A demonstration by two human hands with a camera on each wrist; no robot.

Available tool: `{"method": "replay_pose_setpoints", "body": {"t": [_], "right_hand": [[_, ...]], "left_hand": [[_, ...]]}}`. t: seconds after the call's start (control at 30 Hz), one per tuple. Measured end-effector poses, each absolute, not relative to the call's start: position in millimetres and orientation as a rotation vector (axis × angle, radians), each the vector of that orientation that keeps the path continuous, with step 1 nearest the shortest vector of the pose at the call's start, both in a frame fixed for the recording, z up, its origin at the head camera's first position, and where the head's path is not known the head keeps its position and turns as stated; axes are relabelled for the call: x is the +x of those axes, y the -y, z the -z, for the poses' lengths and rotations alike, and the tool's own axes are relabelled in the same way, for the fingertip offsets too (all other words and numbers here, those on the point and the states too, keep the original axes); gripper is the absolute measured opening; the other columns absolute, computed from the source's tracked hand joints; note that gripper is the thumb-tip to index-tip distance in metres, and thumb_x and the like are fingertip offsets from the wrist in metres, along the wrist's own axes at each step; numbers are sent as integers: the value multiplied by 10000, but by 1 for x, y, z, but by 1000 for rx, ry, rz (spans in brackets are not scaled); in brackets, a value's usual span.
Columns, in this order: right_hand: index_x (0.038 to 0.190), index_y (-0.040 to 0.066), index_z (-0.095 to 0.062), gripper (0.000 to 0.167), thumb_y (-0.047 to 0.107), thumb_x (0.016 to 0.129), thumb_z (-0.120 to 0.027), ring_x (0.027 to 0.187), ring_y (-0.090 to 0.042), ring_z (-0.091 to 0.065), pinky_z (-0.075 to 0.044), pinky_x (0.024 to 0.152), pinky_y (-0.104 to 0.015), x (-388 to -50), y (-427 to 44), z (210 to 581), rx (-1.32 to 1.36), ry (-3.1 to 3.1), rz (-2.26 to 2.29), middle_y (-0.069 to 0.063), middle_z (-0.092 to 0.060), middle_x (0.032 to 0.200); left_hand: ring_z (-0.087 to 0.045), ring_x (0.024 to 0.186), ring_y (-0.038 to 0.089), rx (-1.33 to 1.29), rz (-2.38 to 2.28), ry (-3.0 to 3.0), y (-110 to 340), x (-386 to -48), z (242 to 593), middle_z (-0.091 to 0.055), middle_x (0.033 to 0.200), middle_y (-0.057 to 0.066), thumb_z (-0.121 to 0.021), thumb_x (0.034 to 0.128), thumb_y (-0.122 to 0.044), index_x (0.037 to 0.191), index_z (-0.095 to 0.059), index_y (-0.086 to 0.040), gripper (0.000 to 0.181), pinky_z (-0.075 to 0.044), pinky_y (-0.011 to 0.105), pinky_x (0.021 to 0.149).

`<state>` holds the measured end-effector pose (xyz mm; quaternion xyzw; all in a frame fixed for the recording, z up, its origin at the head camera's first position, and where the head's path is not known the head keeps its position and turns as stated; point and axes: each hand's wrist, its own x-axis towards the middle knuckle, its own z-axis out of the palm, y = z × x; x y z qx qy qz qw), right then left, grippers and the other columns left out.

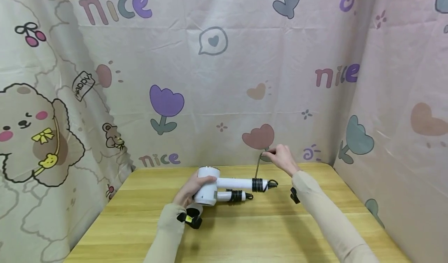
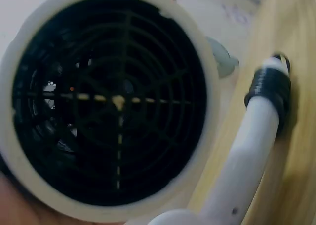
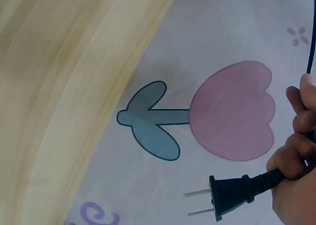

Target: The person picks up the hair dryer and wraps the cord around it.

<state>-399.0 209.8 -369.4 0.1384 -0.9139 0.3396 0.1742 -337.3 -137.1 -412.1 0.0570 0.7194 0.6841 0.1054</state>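
Observation:
A white hair dryer [image 1: 206,196] is held above the table by my left hand [image 1: 187,189], which grips its round body, handle pointing right. Black cord [image 1: 257,185] is wound around that handle, and a length of it runs up to my right hand [image 1: 282,160]. In the right wrist view the curled fingers [image 3: 298,148] hold the cord, and a two-pin plug [image 3: 229,195] sticks out below them. A second white hair dryer [image 1: 224,196] lies just below the first, its handle also wrapped in cord. The left wrist view shows the dark grille [image 2: 118,101] close up.
Both dryers are over a light wooden table [image 1: 266,232]. Behind it and at both sides hangs a printed curtain [image 1: 217,88], near the table's back edge. Dark wrist cameras [image 1: 190,219] sit on the sleeves.

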Motion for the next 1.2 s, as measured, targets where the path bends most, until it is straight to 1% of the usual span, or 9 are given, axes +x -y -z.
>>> {"method": "replay_pose_setpoints", "body": {"t": [0.1, 0.27, 0.37, 0.5, 0.67, 0.83, 0.93, 1.07, 1.2], "right_hand": [[1033, 87, -771, 254, 295, 916, -685, 559, -126, -555, -464, 532, -271, -396, -206, 367, 386, 2564, -969, -124, -759, 944], [1005, 102, -778, 216, 276, 903, -703, 759, -166, -675, -564, 667, -317, -392, -198, 364, 391, 2505, -942, -98, -759, 969], [1009, 101, -775, 213, 272, 903, -702, 811, -196, -693, -584, 707, -357, -389, -192, 361, 407, 2480, -960, -89, -758, 965], [1007, 100, -773, 200, 258, 908, -699, 797, -196, -695, -585, 702, -367, -385, -186, 357, 417, 2429, -988, -71, -759, 938], [1000, 77, -768, 193, 232, 911, -695, 817, -199, -698, -590, 730, -376, -380, -180, 351, 471, 2375, -1018, -71, -756, 930], [997, 81, -766, 190, 234, 911, -695, 819, -196, -694, -587, 735, -374, -371, -176, 345, 482, 2361, -1014, -68, -751, 933], [983, 98, -771, 177, 241, 909, -697, 793, -174, -686, -582, 712, -352, -363, -174, 342, 468, 2369, -1003, -60, -753, 925], [953, 115, -777, 150, 234, 900, -704, 699, -127, -652, -552, 629, -303, -352, -172, 341, 466, 2367, -983, -40, -752, 876], [920, 122, -784, 121, 219, 878, -724, 678, -102, -654, -553, 616, -277, -344, -169, 341, 495, 2340, -944, -28, -756, 845]], "left_hand": [[-666, 766, 247, 185, -1965, -2233, 135, -337, 411, -612, 1054, 168, -754, 821, -273, 1324, -421, -65, 639, -609, 434, 638], [-660, 797, 261, 231, -1938, -2304, 134, -335, 412, -588, 1106, 199, -797, 782, -213, 1336, -417, -56, 691, -610, 435, 640], [-656, 827, 270, 278, -1909, -2347, 133, -333, 413, -570, 1138, 213, -824, 754, -204, 1373, -381, -55, 776, -613, 435, 647], [-644, 862, 272, 315, -1873, -2448, 133, -334, 413, -568, 1155, 211, -852, 718, -212, 1395, -371, -47, 847, -610, 407, 658], [-631, 880, 281, 280, -1891, -2508, 131, -336, 417, -578, 1140, 210, -860, 698, -182, 1380, -400, -40, 834, -603, 393, 652], [-639, 882, 284, 222, -1916, -2507, 128, -334, 419, -575, 1143, 213, -884, 688, -246, 1398, -374, -44, 897, -609, 398, 658], [-639, 884, 283, 180, -1899, -2548, 127, -335, 419, -576, 1144, 211, -890, 675, -291, 1400, -371, -36, 927, -607, 390, 665], [-629, 890, 288, 94, -1896, -2618, 127, -336, 422, -572, 1144, 206, -873, 678, -294, 1366, -392, -35, 879, -599, 379, 666], [-619, 901, 291, 6, -1928, -2676, 125, -336, 422, -569, 1139, 211, -857, 691, -302, 1358, -386, -38, 858, -591, 365, 665]]}}
